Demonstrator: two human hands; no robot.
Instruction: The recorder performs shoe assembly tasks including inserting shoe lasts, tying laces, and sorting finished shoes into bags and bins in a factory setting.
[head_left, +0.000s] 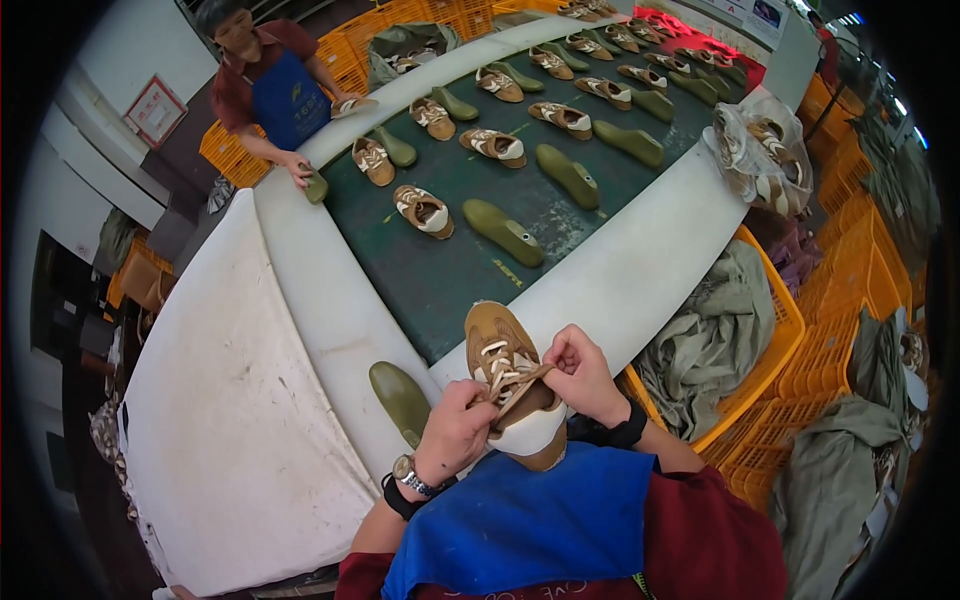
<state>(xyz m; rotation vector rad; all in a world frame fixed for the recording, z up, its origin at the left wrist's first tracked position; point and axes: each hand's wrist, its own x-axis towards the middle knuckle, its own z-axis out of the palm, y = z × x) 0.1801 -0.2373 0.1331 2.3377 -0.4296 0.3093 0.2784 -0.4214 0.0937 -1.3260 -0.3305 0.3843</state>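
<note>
A brown sneaker point(493, 325) with white laces and a white heel panel is directly before me, toe pointing away, its heel close against my blue apron point(520, 520). Both hands are closed at its opening. My left hand point(450, 432) pinches the shoelace point(505, 378) at the left side, partly covering the collar. At the right side, my right hand point(583, 378) grips the lace between thumb and bent fingers. Exactly which strands each hand has is hard to make out. An olive-green shoe last point(399, 402) lies on the white table edge beside my left hand.
A dark green conveyor belt point(400, 265) carries rows of brown sneakers and green lasts. Across it, a co-worker point(285, 85) holds a last and a shoe. Orange crates point(780, 350) with grey-green cloth stand right; a bagged bundle of shoes point(765, 155) sits on the rim.
</note>
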